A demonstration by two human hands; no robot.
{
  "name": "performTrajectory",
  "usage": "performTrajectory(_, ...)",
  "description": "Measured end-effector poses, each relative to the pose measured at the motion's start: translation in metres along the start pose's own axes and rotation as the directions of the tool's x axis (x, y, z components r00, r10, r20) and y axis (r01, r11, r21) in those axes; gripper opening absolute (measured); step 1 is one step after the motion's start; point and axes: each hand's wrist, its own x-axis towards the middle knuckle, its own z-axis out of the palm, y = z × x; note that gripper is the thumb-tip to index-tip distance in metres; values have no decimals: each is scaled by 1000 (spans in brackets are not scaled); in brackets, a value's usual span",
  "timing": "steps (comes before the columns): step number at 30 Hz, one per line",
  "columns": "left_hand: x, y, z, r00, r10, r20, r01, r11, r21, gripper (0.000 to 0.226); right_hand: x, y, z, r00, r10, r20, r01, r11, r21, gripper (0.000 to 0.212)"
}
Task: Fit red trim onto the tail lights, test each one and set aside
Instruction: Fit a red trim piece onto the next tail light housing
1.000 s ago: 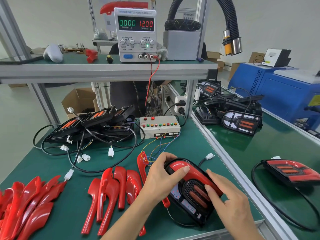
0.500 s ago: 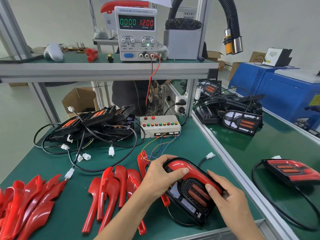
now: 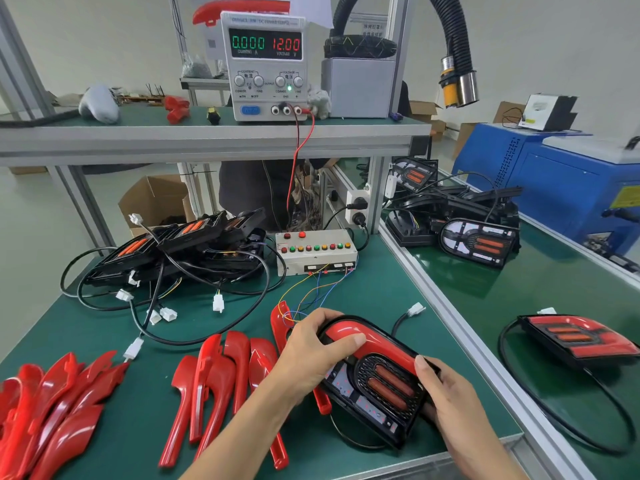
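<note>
A black tail light (image 3: 377, 393) with two orange bars lies tilted at the front of the green bench. A curved red trim (image 3: 374, 341) sits along its upper edge. My left hand (image 3: 311, 355) grips the light's left end, thumb pressing on the trim. My right hand (image 3: 446, 396) holds the light's right side, thumb on the trim's lower end. Its cable ends in a white plug (image 3: 415, 309) lying loose on the mat.
Loose red trims (image 3: 221, 375) lie left of the light, with more red trims (image 3: 52, 410) at far left. A heap of untrimmed tail lights (image 3: 180, 244) with tangled cables sits behind. A button test box (image 3: 315, 251) stands mid-bench. One trimmed light (image 3: 578, 337) rests on the right bench.
My right thumb has slid a little along the lower end of the trim. The light and my left hand have barely moved.
</note>
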Motion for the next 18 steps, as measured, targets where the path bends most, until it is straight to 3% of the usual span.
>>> performTrajectory(8,-1,8,-5,996,-49,76,54,996,-67,46,-3,2,7,998,-19,-52,22,997,74,70)
performTrajectory(13,-1,11,-7,990,-91,106,105,986,-133,55,-2,3,11,997,1,-76,7,993,115,78)
performTrajectory(18,-1,15,-6,988,-105,113,121,982,-144,56,0,4,14,996,29,-88,-12,982,186,74)
